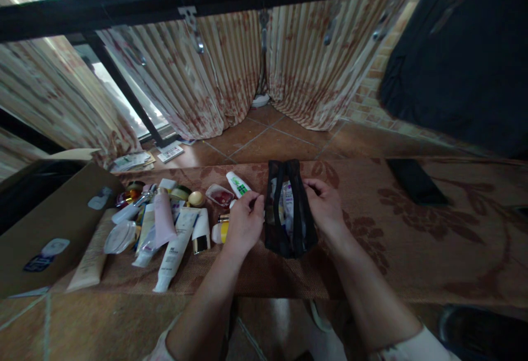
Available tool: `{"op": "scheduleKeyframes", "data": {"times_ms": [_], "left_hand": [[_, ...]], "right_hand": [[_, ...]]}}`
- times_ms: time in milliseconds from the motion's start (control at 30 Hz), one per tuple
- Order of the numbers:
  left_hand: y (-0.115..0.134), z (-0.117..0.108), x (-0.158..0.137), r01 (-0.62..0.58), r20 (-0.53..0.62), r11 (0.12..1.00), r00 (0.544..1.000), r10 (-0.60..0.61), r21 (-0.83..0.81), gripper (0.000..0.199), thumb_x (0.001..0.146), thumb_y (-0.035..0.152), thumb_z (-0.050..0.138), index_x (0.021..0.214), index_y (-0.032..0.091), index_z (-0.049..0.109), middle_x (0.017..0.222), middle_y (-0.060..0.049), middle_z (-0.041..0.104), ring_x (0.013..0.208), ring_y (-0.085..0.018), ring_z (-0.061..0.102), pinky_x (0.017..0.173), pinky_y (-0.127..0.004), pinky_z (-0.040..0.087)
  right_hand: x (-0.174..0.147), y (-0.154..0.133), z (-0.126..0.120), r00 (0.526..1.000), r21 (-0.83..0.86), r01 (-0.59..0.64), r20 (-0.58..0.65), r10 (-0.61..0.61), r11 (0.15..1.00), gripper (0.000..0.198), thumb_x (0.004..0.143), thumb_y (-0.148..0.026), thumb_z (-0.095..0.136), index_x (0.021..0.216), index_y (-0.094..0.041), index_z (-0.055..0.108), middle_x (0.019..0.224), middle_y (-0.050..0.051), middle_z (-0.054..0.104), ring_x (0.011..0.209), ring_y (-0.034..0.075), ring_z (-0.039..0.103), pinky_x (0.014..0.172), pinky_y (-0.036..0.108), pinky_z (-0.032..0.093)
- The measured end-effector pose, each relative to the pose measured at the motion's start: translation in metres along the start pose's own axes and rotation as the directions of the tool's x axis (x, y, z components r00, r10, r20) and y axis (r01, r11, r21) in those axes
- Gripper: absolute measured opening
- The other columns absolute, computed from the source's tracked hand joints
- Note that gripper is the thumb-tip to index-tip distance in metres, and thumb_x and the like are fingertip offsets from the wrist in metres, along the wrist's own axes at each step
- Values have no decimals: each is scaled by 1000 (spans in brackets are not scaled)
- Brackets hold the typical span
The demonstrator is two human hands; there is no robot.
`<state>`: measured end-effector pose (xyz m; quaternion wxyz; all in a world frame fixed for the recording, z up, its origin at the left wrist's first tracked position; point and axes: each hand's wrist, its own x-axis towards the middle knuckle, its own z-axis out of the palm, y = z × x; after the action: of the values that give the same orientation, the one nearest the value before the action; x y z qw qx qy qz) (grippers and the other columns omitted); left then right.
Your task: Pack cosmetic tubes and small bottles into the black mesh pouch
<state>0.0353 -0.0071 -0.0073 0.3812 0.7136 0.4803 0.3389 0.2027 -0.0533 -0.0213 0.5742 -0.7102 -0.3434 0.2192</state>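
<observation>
Black mesh rectangular pouch (300,215) on brown floral cloth (363,185), seemingly open around pale plastic packet (287,201), apparently steadied between narrowly curled left hand (246,223) and right hand (325,207), exact pinch impossible to tell, probably calling next for sides held apart.

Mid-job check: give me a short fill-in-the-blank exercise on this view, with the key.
1. The mesh pouch between the left hand and the right hand is ____ in colour.
2. The hand nearer the white tube with green print is the ____ one.
3. The cardboard box stands at the picture's ____ edge.
4. In the picture, the flat dark item lies to the ____ of both hands.

Missing words: black; left; left; right.
</observation>
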Motion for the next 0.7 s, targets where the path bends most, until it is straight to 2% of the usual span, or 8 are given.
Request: {"op": "scheduleKeyframes", "data": {"times_ms": [300, 533, 700], "left_hand": [[-1, -2, -1, 0, -9, 998, 1000, 1, 62, 35, 88, 37, 45, 59, 18, 46, 52, 5, 43, 54, -10, 41, 55, -24, 29], [2, -3, -1, 30, -7, 998, 1000, -30, 48, 41, 86, 42, 45, 53, 18, 43, 48, 5, 39, 51, -10, 37, 52, -24, 26], [-2, -2, -1, 5, -6, 999, 1000, -5, 35, 44, 86, 45, 45, 52, 18, 41, 48, 5, 37, 52, -9, 36, 52, -24, 25]], "right_hand": [[0, -2, 0, 1000, 11, -2, -2, 2, 1000, 30, 77, -40, 56, 85, -16, 72, 78, 5, 73, 67, 18, 65, 59, 26, 46], [-2, -4, 0, 1000, 30, -19, -2, 19, 999, 29, 76, -39, 57, 84, -16, 72, 77, 5, 73, 67, 19, 65, 58, 26, 46], [-2, -7, 0, 1000, 10, -14, -6, 14, 1000, 28, 76, -37, 55, 84, -16, 72, 78, 5, 74, 68, 18, 66, 60, 26, 46]]}}
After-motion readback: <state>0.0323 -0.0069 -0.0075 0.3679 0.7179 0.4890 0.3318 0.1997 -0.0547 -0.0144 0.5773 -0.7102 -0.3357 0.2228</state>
